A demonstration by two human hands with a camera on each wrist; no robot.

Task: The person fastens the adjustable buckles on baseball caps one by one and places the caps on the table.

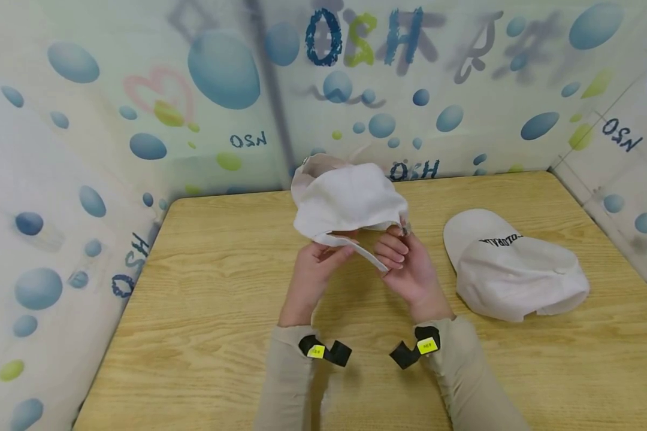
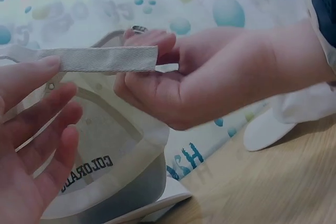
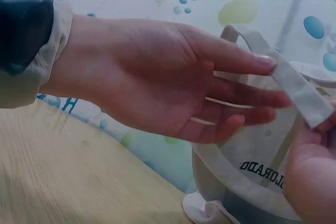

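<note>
Above the back of the table I hold a white baseball cap [image 1: 350,194], its open underside towards me. My left hand [image 1: 315,272] pinches the cap's back strap [image 2: 110,59] between thumb and finger; its other fingers are spread below the strap in the left wrist view. My right hand [image 1: 412,269] has its fingers curled at the cap's rear edge, by a small metal buckle [image 2: 139,29]. The strap's end lies close to the right hand, apart from the buckle. Dark lettering shows inside the cap in both wrist views.
A second white cap [image 1: 517,272] with dark lettering lies on the wooden table [image 1: 205,299], right of my right hand. Patterned walls [image 1: 140,90] with blue and green spots stand behind the table and at both sides.
</note>
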